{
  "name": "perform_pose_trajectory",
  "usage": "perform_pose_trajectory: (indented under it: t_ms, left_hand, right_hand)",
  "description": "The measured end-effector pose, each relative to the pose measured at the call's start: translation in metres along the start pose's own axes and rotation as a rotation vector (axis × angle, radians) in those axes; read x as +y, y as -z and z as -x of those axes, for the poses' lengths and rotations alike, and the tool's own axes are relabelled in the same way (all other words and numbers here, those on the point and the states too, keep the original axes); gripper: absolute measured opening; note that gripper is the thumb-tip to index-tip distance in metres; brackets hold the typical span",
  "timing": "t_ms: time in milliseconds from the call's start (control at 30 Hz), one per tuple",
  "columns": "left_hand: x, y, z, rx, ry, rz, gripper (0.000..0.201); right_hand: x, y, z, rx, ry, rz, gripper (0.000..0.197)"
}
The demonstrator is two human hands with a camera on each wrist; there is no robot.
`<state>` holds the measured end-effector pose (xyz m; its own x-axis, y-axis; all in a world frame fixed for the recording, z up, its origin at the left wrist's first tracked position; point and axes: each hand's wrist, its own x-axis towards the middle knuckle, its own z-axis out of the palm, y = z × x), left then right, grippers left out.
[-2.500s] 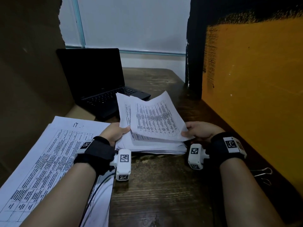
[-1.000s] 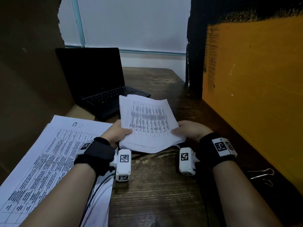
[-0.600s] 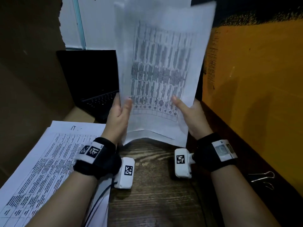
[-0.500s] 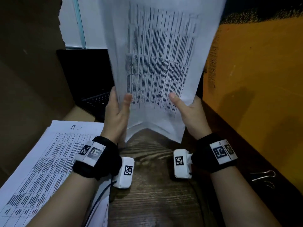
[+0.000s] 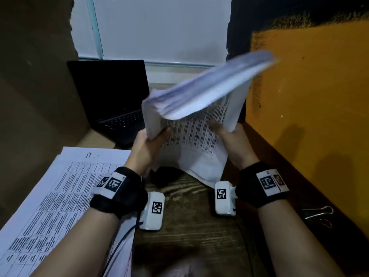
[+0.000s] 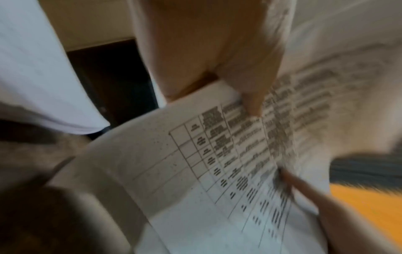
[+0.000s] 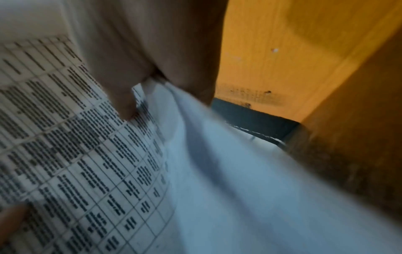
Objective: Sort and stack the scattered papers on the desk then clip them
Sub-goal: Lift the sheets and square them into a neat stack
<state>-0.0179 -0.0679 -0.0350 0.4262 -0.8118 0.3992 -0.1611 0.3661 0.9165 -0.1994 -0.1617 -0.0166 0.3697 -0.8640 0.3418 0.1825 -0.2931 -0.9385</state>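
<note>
Head looks down; wrist views close, sharing the papers [image 5: 195,140].

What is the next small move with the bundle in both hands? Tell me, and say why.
Probably stand the paper bundle upright again and tap its lower edge on the desk to square it. The left hand and right hand grip its sides, but its top has flopped forward and the bottom corners look uneven. The binder clip lies unused at the right.
</note>
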Motion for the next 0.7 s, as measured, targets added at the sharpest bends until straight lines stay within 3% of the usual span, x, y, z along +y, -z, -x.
perform_pose_trajectory:
  t_ms: [67, 133, 233, 300, 467, 567, 633, 700]
  left_hand:
    - [0.005, -0.001, -0.002, 0.099, -0.043, 0.036, 0.024]
    - [0.007, 0.001, -0.004, 0.12, -0.032, 0.1, 0.028]
    - [-0.005, 0.005, -0.007, -0.021, 0.123, 0.128, 0.046]
    - [-0.01, 0.005, -0.009, -0.057, 0.157, 0.015, 0.033]
    - [0.002, 0.002, -0.009, 0.123, -0.063, -0.054, 0.004]
    - [-0.001, 0.0, -0.008, 0.166, -0.035, -0.093, 0.014]
    - [-0.006, 0.001, -0.009, 0.153, 0.023, -0.086, 0.017]
    - [-0.012, 0.003, -0.009, 0.101, 0.093, -0.051, 0.022]
  right_hand:
    - [-0.008, -0.001, 0.001, 0.058, 0.104, 0.005, 0.016]
    - [-0.013, 0.001, 0.0, 0.043, 0.177, 0.015, 0.015]
    - [-0.004, 0.001, -0.001, -0.112, 0.039, 0.186, 0.021]
    - [0.003, 0.003, -0.001, -0.17, -0.067, 0.215, 0.031]
    - [-0.001, 0.007, -0.005, -0.031, 0.005, -0.097, 0.025]
    - [0.004, 0.006, -0.006, 0.016, 0.02, 0.016, 0.016]
    - [0.009, 0.005, -0.008, 0.021, -0.008, 0.144, 0.027]
    - [0.014, 0.007, -0.009, 0.016, -0.071, 0.232, 0.054]
